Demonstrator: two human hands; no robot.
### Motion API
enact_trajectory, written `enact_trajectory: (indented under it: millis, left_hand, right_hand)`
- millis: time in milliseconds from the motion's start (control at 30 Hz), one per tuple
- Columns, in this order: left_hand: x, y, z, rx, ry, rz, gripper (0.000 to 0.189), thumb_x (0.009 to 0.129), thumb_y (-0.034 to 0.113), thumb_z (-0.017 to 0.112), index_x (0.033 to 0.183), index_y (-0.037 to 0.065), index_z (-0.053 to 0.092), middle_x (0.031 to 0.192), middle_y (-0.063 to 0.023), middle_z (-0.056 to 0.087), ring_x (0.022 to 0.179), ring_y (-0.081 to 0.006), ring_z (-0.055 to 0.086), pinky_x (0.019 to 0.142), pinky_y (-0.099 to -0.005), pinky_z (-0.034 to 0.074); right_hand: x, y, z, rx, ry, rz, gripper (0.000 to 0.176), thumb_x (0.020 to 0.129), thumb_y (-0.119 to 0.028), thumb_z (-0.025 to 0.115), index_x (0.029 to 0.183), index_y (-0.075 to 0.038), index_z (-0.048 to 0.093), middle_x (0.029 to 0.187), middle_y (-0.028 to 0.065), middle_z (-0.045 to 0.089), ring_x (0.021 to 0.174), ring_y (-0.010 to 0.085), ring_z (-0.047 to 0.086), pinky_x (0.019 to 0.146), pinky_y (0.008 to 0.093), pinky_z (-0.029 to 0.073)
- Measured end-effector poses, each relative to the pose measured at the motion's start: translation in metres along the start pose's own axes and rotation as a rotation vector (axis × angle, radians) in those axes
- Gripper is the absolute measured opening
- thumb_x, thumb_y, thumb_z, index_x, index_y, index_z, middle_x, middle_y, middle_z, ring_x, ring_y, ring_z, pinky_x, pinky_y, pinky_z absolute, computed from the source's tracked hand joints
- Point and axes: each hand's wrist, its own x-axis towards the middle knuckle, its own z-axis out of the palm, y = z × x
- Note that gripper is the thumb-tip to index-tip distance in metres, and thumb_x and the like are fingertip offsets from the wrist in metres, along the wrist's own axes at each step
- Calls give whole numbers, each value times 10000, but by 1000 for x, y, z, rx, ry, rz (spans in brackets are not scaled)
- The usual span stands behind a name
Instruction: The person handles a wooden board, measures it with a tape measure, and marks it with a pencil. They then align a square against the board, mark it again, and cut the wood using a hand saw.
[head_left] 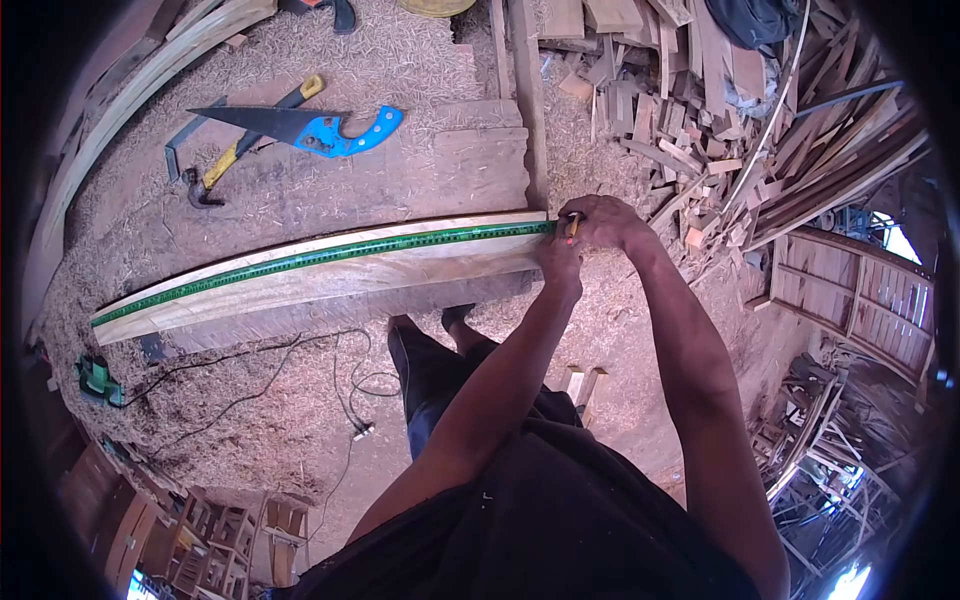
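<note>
A green measuring tape [330,255] lies stretched lengthwise along a long pale wooden board [420,262]. My left hand [562,262] is closed on the tape at the board's right end. Close against it, my right hand [605,222] is closed around a short yellow stick with a pinkish end, which looks like a pencil [573,228]. The fingers of both hands overlap and partly hide the tape's end and the board's corner.
Beyond the board lie a blue-handled handsaw [345,135] and a yellow-and-black hammer [225,160]. A green power tool [98,380] with a black cord sits at left. Wood offcuts [680,120] are heaped at upper right. Shavings cover the ground.
</note>
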Motion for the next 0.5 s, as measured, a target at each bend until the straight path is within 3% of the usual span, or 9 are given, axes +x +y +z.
enact_trajectory:
  millis: [133, 233, 333, 400, 433, 500]
  left_hand:
    - [-3, 7, -3, 11, -44, -56, 419, 1084, 489, 650, 1291, 125, 661, 970, -17, 735, 828, -165, 717, 611, -341, 428]
    - [-7, 14, -6, 125, -98, -81, 514, 1087, 543, 598, 1400, 135, 591, 1149, -56, 740, 1048, -223, 743, 735, -426, 505]
    - [-11, 22, -19, 198, -180, -196, 508, 1135, 454, 507, 1533, 140, 533, 1428, -109, 674, 1259, -291, 675, 1031, -556, 518]
    - [-18, 41, -46, 171, -320, -268, 577, 1121, 536, 535, 1503, 104, 521, 1412, -175, 671, 1237, -313, 677, 1011, -570, 544]
    - [-30, 63, -65, 148, -389, -313, 680, 1095, 595, 575, 1516, 65, 507, 1423, -198, 667, 1255, -326, 671, 1012, -566, 563]
    - [-56, 121, -114, 89, -472, -274, 790, 1076, 625, 594, 1529, -12, 479, 1400, -213, 688, 1230, -348, 698, 1023, -555, 583]
  right_hand:
    - [1, -1, 0, 33, -15, 32, 480, 943, -451, 669, 1342, -199, 760, 1420, 85, 726, 1291, 314, 680, 1155, 404, 503]
    - [7, 6, 8, 54, 28, -25, 455, 948, -436, 662, 1309, -178, 763, 1363, 106, 747, 1258, 334, 691, 1125, 414, 519]
    - [4, 20, 9, 83, 43, -113, 452, 947, -430, 657, 1285, -148, 758, 1283, 148, 763, 1212, 365, 700, 1072, 444, 537]
    - [1, 25, 3, 130, -12, -148, 463, 937, -430, 656, 1250, -104, 755, 1198, 197, 764, 1148, 408, 705, 990, 490, 552]
    - [6, 43, 17, 98, 136, -291, 471, 932, -444, 658, 1224, -92, 769, 1178, 205, 765, 1110, 417, 715, 950, 496, 560]
    - [-11, 38, 4, 90, 74, -252, 451, 945, -443, 665, 1218, -107, 795, 1109, 189, 780, 1024, 385, 749, 912, 481, 575]
